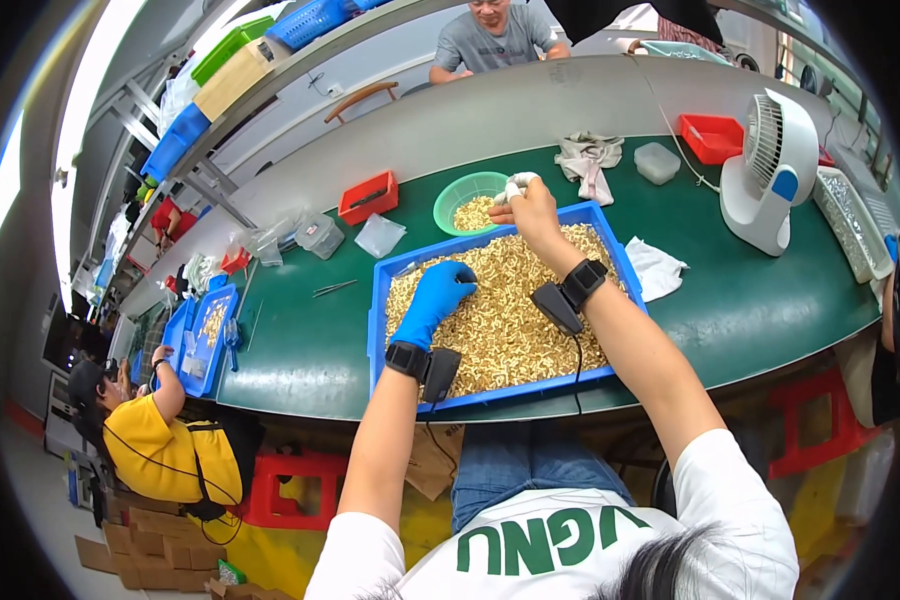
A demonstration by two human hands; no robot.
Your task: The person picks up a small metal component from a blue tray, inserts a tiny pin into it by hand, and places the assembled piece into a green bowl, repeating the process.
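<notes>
A blue tray [378, 330] is spread with a great many small gold-coloured pieces [510, 320]. My left hand [438, 295], in a blue glove, rests over the pieces in the tray's left half. Its fingers are bent and close together; whatever they hold is hidden. At the tray's far edge, my right hand [532, 212] is beside a round light-green basket [450, 205] with a heap of similar pieces [475, 212] in it. White covers wrap some of its fingers, which are curled inward; anything between them is too small to make out.
On the green table [750, 320] lie tweezers [335, 288], a red bin [368, 197], clear plastic boxes [319, 236] and white cloths [654, 268]. A white fan [762, 180] stands right, near another red bin [710, 138]. A person in yellow [175, 450] works at the left; another person [498, 40] sits opposite.
</notes>
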